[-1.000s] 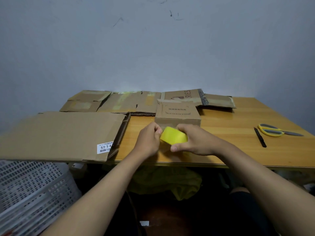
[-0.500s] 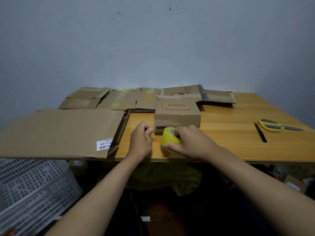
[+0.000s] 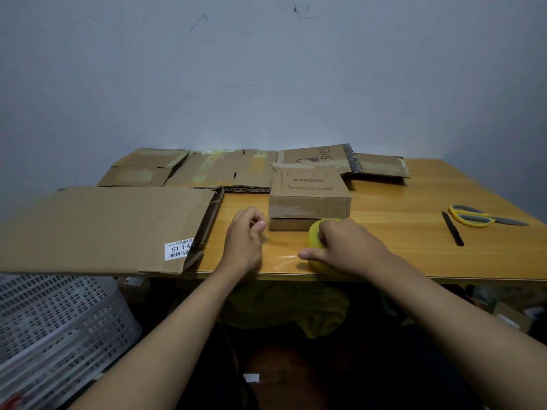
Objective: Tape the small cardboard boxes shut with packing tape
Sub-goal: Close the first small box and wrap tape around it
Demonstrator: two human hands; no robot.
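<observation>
A small closed cardboard box (image 3: 307, 192) stands on the wooden table (image 3: 393, 253) just beyond my hands. My right hand (image 3: 350, 250) grips a yellow roll of packing tape (image 3: 316, 233) that sits on the table against the box's near right corner. My left hand (image 3: 245, 242) hovers to the left of the roll, thumb and forefinger pinched together on what looks like the tape's free end. The strip itself is barely visible; only a faint glossy streak shows between the hands.
A large flattened carton (image 3: 103, 229) with a white label overhangs the table's left front. More flattened cardboard (image 3: 222, 170) lies along the wall. Yellow scissors (image 3: 473, 216) and a black pen-like tool (image 3: 452, 229) lie at the right. A white plastic basket (image 3: 59, 329) stands lower left.
The roll came down from in front of the box onto the table and shifted right with my right hand. My left hand drew away to the left, so the hands are now apart.
</observation>
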